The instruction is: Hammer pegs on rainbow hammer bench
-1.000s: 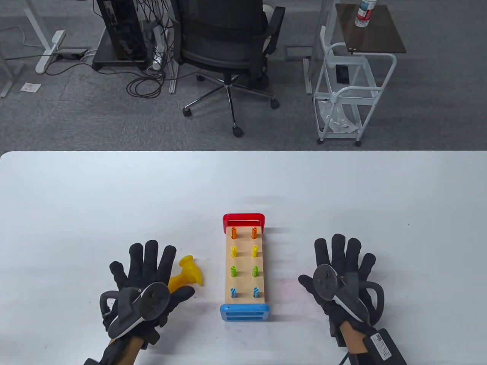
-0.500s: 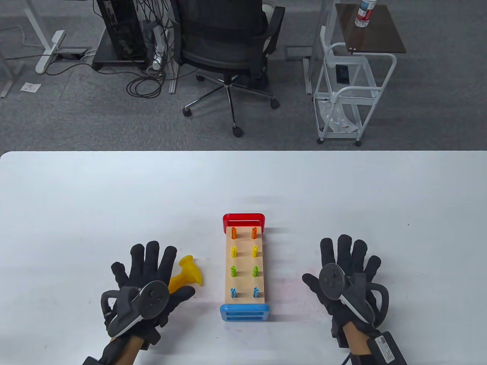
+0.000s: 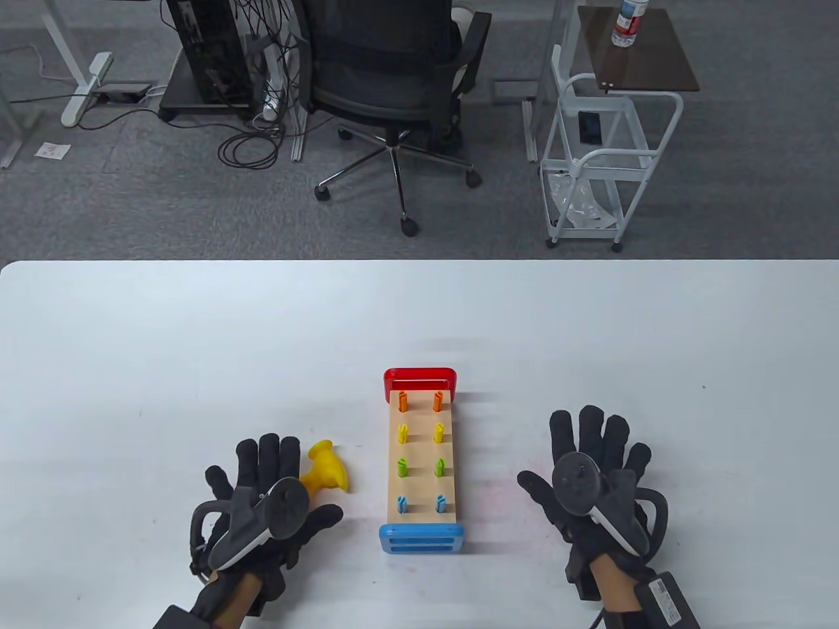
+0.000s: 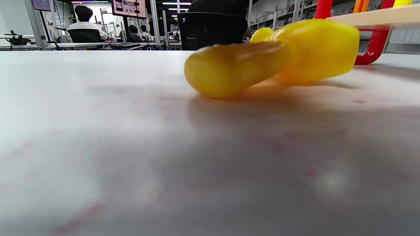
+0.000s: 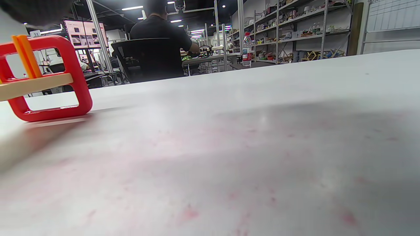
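The rainbow hammer bench (image 3: 421,466) lies lengthwise in the middle of the white table, red end (image 3: 419,379) far and blue end (image 3: 421,538) near. Pairs of orange, yellow, green and blue pegs (image 3: 419,457) stand up from its wooden plank. The yellow hammer (image 3: 326,466) lies on the table left of the bench. My left hand (image 3: 265,488) is spread open above its handle. In the left wrist view the hammer (image 4: 269,55) lies free on the table with no fingers around it. My right hand (image 3: 593,458) rests open and empty right of the bench.
Past the table's far edge stand a black office chair (image 3: 387,72), a white wire cart (image 3: 606,157) and a side table with a bottle (image 3: 628,23). The bench's red end also shows in the right wrist view (image 5: 70,82).
My left hand has drawn back toward the near edge and slightly right, still over the hammer handle. My right hand shifted slightly right. Hammer and bench have not moved.
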`<state>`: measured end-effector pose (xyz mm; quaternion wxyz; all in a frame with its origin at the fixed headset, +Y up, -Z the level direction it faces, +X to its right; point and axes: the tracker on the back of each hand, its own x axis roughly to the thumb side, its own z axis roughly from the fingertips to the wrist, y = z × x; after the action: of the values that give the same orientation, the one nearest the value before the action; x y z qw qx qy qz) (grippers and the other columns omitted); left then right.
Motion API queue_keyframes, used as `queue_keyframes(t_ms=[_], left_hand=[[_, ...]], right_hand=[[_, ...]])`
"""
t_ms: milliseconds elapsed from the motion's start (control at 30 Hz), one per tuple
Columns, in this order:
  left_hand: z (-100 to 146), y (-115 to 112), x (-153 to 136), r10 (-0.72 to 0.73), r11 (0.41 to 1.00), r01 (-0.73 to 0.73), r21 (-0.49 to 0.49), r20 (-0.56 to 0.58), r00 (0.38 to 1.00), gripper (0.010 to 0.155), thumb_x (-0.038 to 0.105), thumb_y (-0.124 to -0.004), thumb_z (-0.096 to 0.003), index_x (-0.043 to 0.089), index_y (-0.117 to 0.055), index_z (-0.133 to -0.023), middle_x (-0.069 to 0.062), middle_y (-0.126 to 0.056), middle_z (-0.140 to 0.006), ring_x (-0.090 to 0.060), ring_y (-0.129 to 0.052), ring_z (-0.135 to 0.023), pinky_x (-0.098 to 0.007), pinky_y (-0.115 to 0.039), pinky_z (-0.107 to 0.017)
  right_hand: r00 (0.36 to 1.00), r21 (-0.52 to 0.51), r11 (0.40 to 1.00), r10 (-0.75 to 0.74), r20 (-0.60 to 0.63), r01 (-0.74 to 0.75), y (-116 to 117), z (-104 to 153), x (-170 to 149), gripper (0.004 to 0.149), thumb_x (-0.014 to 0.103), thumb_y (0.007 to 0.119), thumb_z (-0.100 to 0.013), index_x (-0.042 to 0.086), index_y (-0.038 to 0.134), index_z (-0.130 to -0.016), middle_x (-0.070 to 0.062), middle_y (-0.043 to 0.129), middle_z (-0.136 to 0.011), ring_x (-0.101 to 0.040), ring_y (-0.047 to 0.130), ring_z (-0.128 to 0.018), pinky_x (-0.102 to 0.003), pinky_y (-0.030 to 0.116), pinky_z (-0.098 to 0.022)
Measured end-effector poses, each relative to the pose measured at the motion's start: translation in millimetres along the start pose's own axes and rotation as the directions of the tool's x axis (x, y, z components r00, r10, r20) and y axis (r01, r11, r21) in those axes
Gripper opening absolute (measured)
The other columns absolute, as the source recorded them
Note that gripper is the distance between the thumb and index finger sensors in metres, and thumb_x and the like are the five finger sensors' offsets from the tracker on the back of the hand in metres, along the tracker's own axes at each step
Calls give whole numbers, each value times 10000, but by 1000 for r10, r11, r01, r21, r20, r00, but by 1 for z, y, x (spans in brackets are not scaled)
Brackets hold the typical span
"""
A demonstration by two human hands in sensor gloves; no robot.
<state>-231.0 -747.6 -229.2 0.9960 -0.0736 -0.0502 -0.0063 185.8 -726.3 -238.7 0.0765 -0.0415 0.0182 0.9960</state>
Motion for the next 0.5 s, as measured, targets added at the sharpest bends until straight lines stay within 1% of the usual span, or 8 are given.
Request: queue_keyframes(t_ms=[133, 267, 300, 367, 433, 500], left_hand=[[-4, -7, -2, 13, 1000, -13, -26, -8, 1000, 1142, 795, -611, -403, 78, -176, -1179, -260, -201, -1229, -567, -238, -1125, -869, -240, -646], [-9, -14, -2, 16, 994, -19, -110, -32, 999, 1086, 742, -634, -441, 73, -203, -1179, -264, -214, -1228, -572, -245, -1123, -867, -240, -647], [-9, -15, -2, 14, 994, -18, -112, -33, 999, 1061, 725, -639, -452, 80, -216, -1182, -257, -223, -1231, -571, -251, -1123, -866, -240, -648], [-11, -18, -2, 4, 994, -8, -112, -34, 999, 956, 660, -633, -493, 107, -277, -1186, -230, -278, -1238, -548, -285, -1131, -860, -247, -652], [-12, -21, -2, -2, 989, -4, -145, -39, 999, 879, 608, -625, -522, 136, -303, -1190, -212, -292, -1242, -534, -295, -1137, -854, -250, -657], [-12, -21, -2, 15, 990, -21, -137, -47, 999, 808, 565, -628, -540, 168, -362, -1191, -193, -331, -1246, -525, -325, -1140, -852, -256, -660]], right_hand=[[1000, 3, 1000, 2, 5, -2, 0, 0, 1, 937, 729, 613, -407, 327, 136, -1106, -117, 15, -1159, -500, 64, -1086, -751, 131, -724], [1000, 5, 1000, -6, 7, 6, 0, 0, 1, 937, 728, 614, -406, 328, 136, -1106, -116, 15, -1159, -502, 63, -1085, -751, 131, -724], [1000, 5, 1000, -7, 7, 7, 0, 0, 1, 938, 727, 614, -407, 327, 135, -1106, -117, 13, -1159, -502, 64, -1085, -751, 132, -724], [1000, 5, 1000, -10, 7, 10, 1, 0, 1, 937, 727, 614, -407, 327, 135, -1106, -117, 15, -1159, -502, 64, -1086, -751, 132, -724], [1000, 7, 1000, -9, 7, 9, 1, 0, 2, 937, 725, 615, -408, 326, 132, -1105, -117, 14, -1158, -500, 67, -1086, -750, 132, -725], [1000, 6, 1000, 6, 7, -6, 1, 0, 2, 937, 724, 615, -408, 326, 131, -1104, -116, 13, -1158, -502, 65, -1086, -750, 132, -725]])
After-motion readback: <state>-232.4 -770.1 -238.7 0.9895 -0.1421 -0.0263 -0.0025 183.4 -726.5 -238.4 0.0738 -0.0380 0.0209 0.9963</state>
